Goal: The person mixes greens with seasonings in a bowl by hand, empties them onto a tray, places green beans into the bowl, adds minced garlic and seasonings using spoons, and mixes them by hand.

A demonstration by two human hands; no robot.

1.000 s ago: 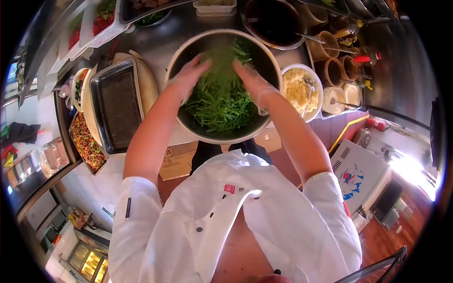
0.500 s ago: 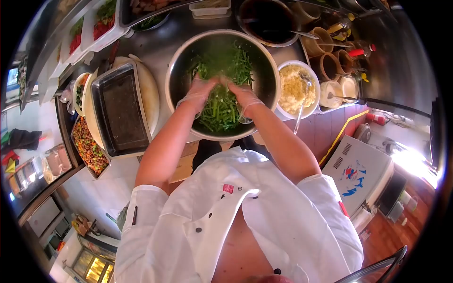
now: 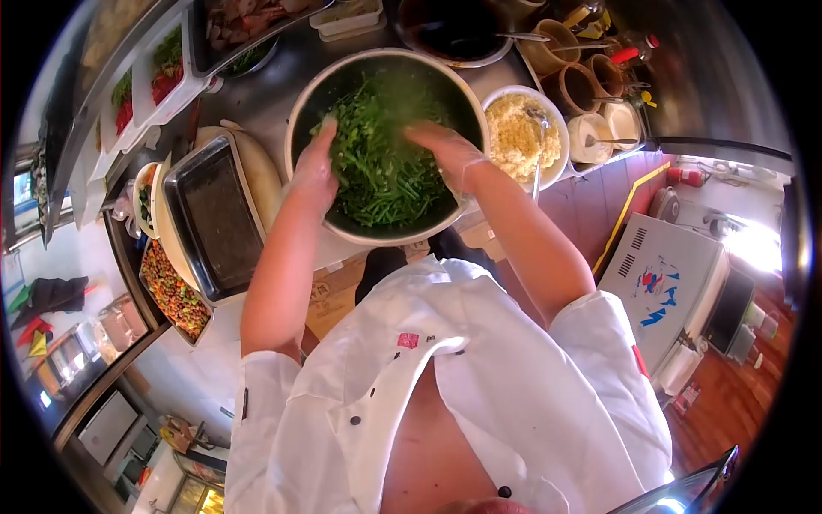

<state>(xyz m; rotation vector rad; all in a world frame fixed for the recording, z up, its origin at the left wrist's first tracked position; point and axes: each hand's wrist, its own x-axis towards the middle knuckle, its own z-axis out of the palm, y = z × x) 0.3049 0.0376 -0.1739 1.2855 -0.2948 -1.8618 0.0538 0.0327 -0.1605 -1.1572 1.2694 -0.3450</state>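
Observation:
A large metal bowl (image 3: 300, 103) holds a heap of cut green vegetables (image 3: 385, 163), long and thin. Both my hands wear clear plastic gloves and are inside the bowl. At the heap's left side is my left hand (image 3: 317, 169), thumb stretched out, other fingers partly hidden by the greens. Across from it, my right hand (image 3: 447, 154) lies over the right side of the heap with its fingers extended. A gap full of greens separates the hands, and neither is closed round anything. Haze or blur softens the upper part of the heap.
Right of the bowl stands a white bowl of minced pale food (image 3: 518, 141) with a spoon. Behind are a pan of dark liquid (image 3: 454, 30) and several brown pots (image 3: 569, 88). A black tray (image 3: 214, 214) lies on a round board at left, near diced vegetables (image 3: 175, 295).
My hands have moved apart from the middle of the bowl, left hand leftward, right hand slightly up. The greens have spread into a looser heap. The whole view has shifted a little.

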